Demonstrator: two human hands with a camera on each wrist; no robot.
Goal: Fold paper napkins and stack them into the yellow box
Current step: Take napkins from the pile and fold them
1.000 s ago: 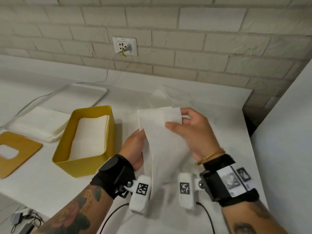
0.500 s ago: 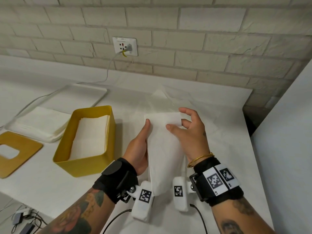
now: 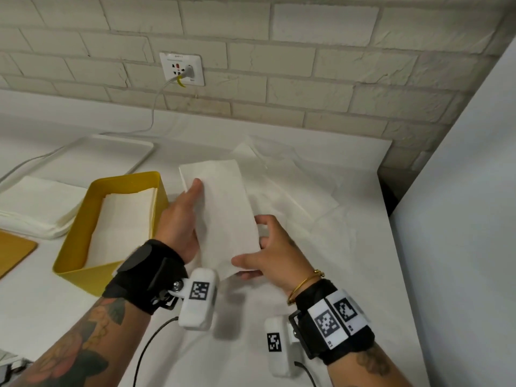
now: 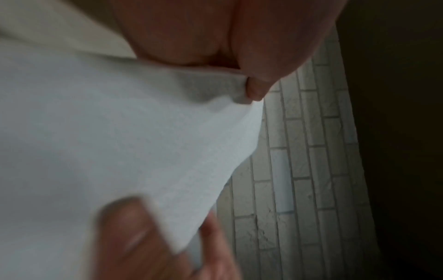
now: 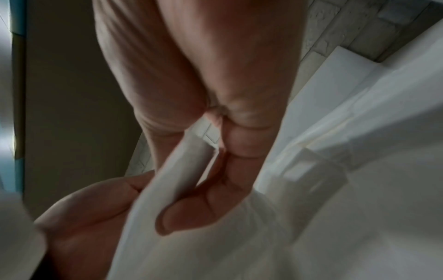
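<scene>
Above the desk [image 3: 279,344], the left hand [image 3: 181,219] and right hand [image 3: 275,251] pinch opposite edges of a folded paper napkin [image 3: 223,210], probably squaring it for the yellow box [image 3: 81,263] just left, already part-filled.

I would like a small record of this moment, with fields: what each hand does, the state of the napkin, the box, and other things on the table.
left hand: holds the folded napkin at its left edge
right hand: pinches the napkin's near right corner
napkin state: folded to a long strip, lifted above the table
yellow box: open, folded napkins inside
napkin stack: left of the box
loose napkins: spread behind the hands
</scene>
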